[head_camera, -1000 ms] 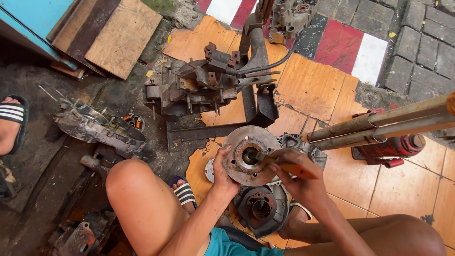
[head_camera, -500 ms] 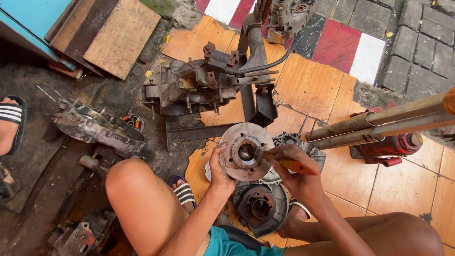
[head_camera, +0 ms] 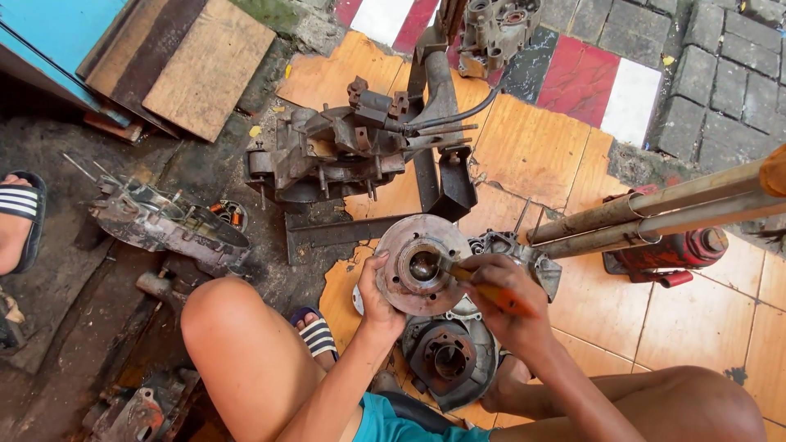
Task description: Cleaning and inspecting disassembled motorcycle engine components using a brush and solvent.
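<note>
Two hands at work, both on one rusty disc [head_camera: 422, 263], held upright just above the knees. Left hand [head_camera: 378, 299] clamped on the disc's lower left rim, thumb over the face, fingers hidden behind. Right hand [head_camera: 501, 296] wrapped tight round one screwdriver [head_camera: 485, 288] with an orange handle, tip poked into the disc's centre hole; shaft mostly hidden by the fingers.

Counted around the disc: one round housing [head_camera: 449, 356] directly below it on the floor, partly covered by the wrists; one grey casting [head_camera: 509, 250] just right of it, half hidden behind the right hand. One large engine case [head_camera: 332, 155] above and left of the disc, with one dark angled bracket [head_camera: 442, 139] rising from it. One more casting [head_camera: 495, 29] far above, cut off by the top edge. One flat engine cover [head_camera: 168, 225] well left of the disc. Two pipes [head_camera: 655, 209] running right from beside the disc, out of view at the edge. One red jack [head_camera: 667, 254] right of the disc, partly under the pipes. Wooden boards [head_camera: 184, 69] far upper left, count unclear where overlapped.

Two striped sandals: one [head_camera: 318, 336] just lower left of the disc, between the knees; another [head_camera: 20, 217] far left, on someone else's foot, cut off. Greasy parts lower left too dark to make out.
</note>
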